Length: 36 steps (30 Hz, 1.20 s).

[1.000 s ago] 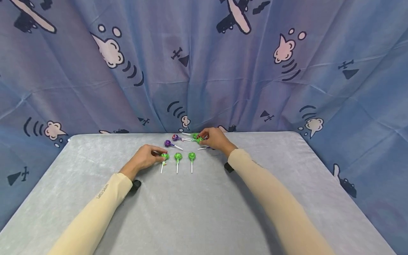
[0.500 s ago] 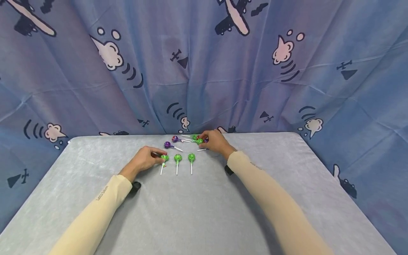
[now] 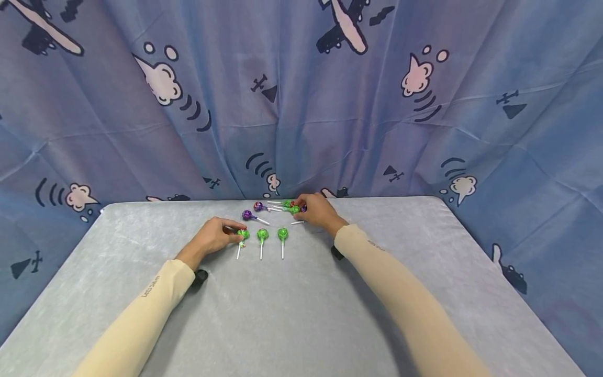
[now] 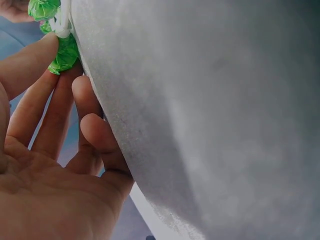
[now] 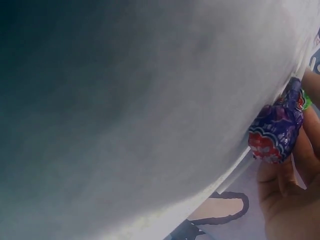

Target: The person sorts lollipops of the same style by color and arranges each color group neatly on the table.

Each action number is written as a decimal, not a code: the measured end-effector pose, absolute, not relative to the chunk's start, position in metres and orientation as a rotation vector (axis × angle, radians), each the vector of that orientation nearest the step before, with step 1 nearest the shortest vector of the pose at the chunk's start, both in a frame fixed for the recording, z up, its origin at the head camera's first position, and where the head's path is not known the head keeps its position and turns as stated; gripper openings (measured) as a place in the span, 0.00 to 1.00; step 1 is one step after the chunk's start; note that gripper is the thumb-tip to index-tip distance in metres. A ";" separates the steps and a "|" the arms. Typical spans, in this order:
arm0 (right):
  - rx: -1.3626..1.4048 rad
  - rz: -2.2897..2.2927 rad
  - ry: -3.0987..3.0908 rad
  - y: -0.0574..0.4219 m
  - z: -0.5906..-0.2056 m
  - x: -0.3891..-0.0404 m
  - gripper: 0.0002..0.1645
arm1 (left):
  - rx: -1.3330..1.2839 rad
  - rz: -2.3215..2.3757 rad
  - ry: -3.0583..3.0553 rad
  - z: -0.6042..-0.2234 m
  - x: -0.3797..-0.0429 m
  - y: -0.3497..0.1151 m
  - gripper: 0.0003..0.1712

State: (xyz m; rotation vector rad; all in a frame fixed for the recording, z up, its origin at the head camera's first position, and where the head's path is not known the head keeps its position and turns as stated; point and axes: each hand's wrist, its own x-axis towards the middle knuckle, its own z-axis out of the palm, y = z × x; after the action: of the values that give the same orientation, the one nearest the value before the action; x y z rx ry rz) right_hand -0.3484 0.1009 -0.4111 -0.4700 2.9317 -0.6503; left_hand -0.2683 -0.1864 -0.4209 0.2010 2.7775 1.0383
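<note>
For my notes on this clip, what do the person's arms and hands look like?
The left sleeve and right sleeve are cream, close-fitting and long, with small dark lettering on each. A black object shows near each wrist. Left hand and right hand are gloveless.

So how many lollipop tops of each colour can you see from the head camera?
Green lollipops: 5
Purple lollipops: 3
Total: 8 tops showing; the right hand may hide more.
</note>
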 end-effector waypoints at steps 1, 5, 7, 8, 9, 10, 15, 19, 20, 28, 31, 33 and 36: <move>-0.467 -0.646 2.934 0.101 -0.411 -0.348 0.22 | 0.205 1.034 2.779 -0.421 -0.268 -0.186 0.19; -0.447 -0.632 2.946 0.100 -0.412 -0.348 0.22 | 0.203 1.043 2.776 -0.420 -0.267 -0.187 0.19; -0.434 -0.627 2.947 0.100 -0.412 -0.347 0.22 | 0.210 1.051 2.774 -0.420 -0.267 -0.187 0.18; -0.431 -0.627 2.946 0.100 -0.412 -0.347 0.22 | 0.204 1.054 2.774 -0.420 -0.267 -0.187 0.18; -0.429 -0.627 2.945 0.100 -0.413 -0.347 0.22 | 0.204 1.055 2.775 -0.420 -0.267 -0.187 0.18; -0.429 -0.630 2.943 0.101 -0.413 -0.347 0.22 | 0.203 1.055 2.775 -0.421 -0.267 -0.186 0.18; -0.446 -0.668 2.949 0.103 -0.412 -0.347 0.21 | 0.203 1.051 2.773 -0.421 -0.267 -0.186 0.18; -0.453 -0.704 2.962 0.105 -0.413 -0.348 0.20 | 0.203 1.058 2.773 -0.420 -0.268 -0.186 0.18; -0.452 -0.706 2.965 0.105 -0.413 -0.349 0.20 | 0.204 1.058 2.774 -0.420 -0.268 -0.187 0.18; -0.472 -0.724 2.985 0.108 -0.411 -0.348 0.20 | 0.213 1.049 2.769 -0.421 -0.269 -0.188 0.19; -0.481 -0.734 3.000 0.110 -0.409 -0.346 0.20 | 0.211 1.056 2.769 -0.421 -0.269 -0.187 0.19; -0.487 -0.730 3.007 0.111 -0.408 -0.345 0.20 | 0.208 1.055 2.767 -0.420 -0.269 -0.187 0.19; -0.503 -0.721 3.011 0.113 -0.405 -0.342 0.20 | 0.192 1.054 2.761 -0.420 -0.269 -0.187 0.19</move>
State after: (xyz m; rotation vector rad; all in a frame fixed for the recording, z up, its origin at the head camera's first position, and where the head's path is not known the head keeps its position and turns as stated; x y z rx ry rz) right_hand -0.3421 0.1127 -0.4054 -0.5030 3.0112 -0.7209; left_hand -0.2686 -0.1868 -0.4198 0.1923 2.7612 1.0536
